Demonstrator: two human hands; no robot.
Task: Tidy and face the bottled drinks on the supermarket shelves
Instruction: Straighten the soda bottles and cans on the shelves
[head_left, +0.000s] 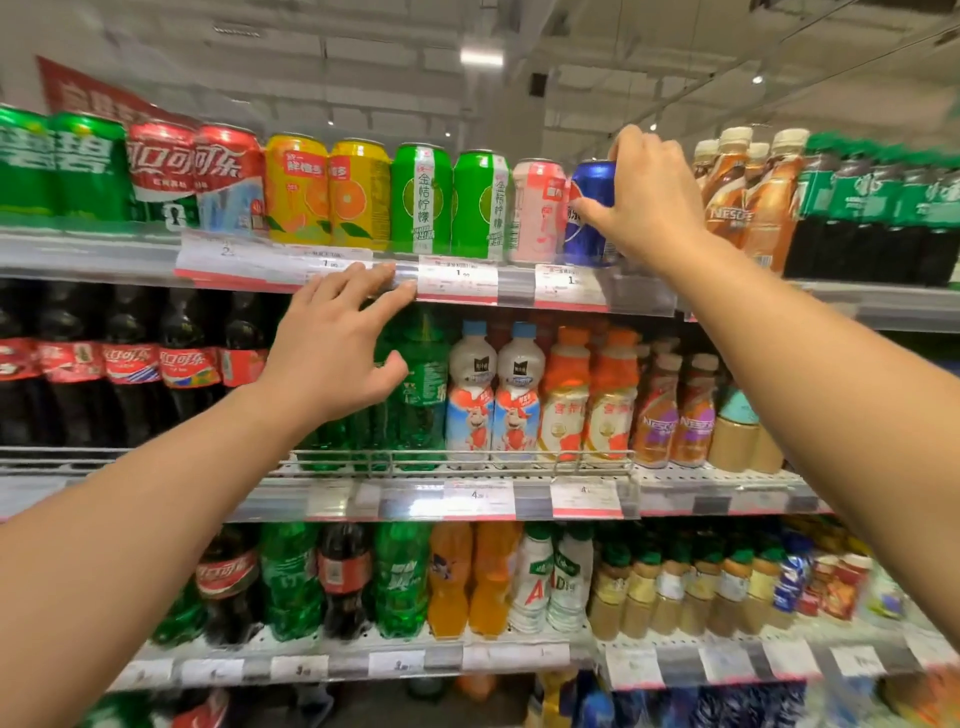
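Both arms reach up toward the top shelf (104, 254). Right hand (649, 200), at the right, grasps the blue can (592, 208) standing beside the pink can (537, 210). Left hand (337, 343) hovers, fingers loosely spread, fingertips at the shelf's price rail (457, 283).

Shelf price tags (457, 280), ceiling light (481, 56)

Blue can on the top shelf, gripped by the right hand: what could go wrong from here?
1. The right hand grips the blue can hard against the pink can; turning it may knock that neighbour askew.
2. The left hand rests its fingers at the price strip; pressure there might dislodge a tag.
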